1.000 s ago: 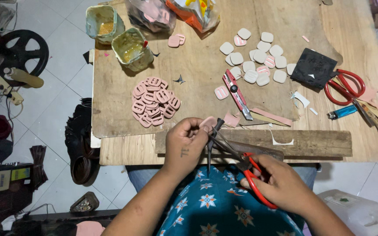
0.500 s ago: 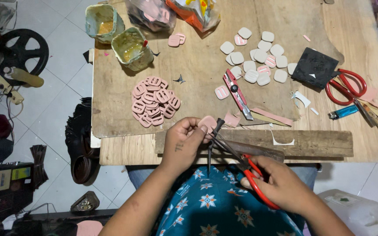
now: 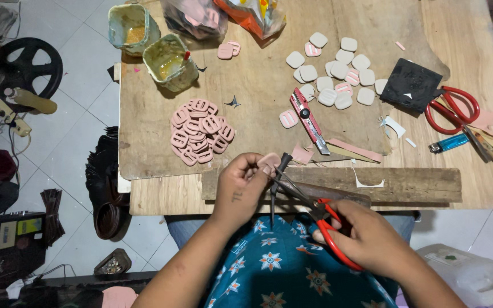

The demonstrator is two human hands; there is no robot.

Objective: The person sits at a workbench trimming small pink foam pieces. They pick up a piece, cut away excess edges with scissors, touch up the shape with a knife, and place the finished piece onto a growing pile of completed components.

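Head view: left hand (image 3: 241, 191) pinching small pink piece (image 3: 269, 162) at near edge of table (image 3: 144, 194), right hand (image 3: 366, 236) closed through red handles of scissors (image 3: 300, 194), blades open around the piece. Probably light, thin and soft, easily bent, so best gripped at its edge, away from the blades. Just beyond table's near edge: pink pile (image 3: 199, 132), knife (image 3: 309, 120).

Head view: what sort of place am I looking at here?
Probably a small home craft workshop. A worn wooden worktable stands on a tiled floor, loaded with a heap of pink cut pieces, glue tubs, a utility knife and spare red scissors.
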